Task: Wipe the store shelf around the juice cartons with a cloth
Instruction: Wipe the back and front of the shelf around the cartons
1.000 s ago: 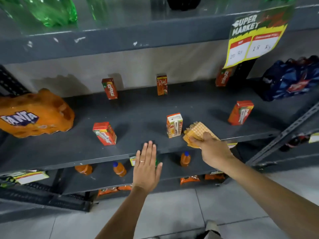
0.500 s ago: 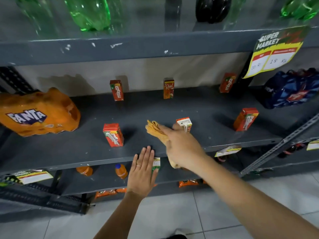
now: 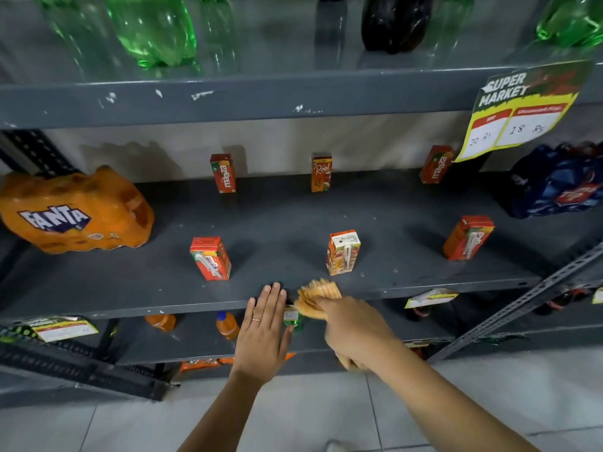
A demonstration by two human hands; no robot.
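Fingers (image 3: 321,305) of the right hand (image 3: 354,331) curl shut around a bunched yellow cloth (image 3: 315,296), motion-blurred, its fanned end lying on the front lip of the grey shelf (image 3: 293,223) just below the white carton (image 3: 342,252). Left hand (image 3: 264,334) is flat, fingers straight and pressed together, ring on one, tips resting on the shelf's front edge right beside the cloth; holding nothing. Front row: red carton (image 3: 210,258) to the left, white carton in the middle, tilted red carton (image 3: 467,238) to the right, all well apart, with wide bare shelf between them. Back row near the wall: Maaza carton (image 3: 223,173), Real carton (image 3: 321,172), another Maaza carton (image 3: 435,164) partly under a hanging price sign (image 3: 518,109). Open strip runs between the two rows. Left end of the shelf is taken by an orange Fanta pack (image 3: 71,212), right end by a blue wrapped pack (image 3: 558,181). Upper shelf holds green bottles (image 3: 153,31) and one dark bottle (image 3: 394,22). Lower shelf shows small orange bottles (image 3: 226,325), partly hidden behind the shelf edge and the hands. A slanted metal brace (image 3: 522,301) crosses at right. Tiled floor (image 3: 310,415) below.
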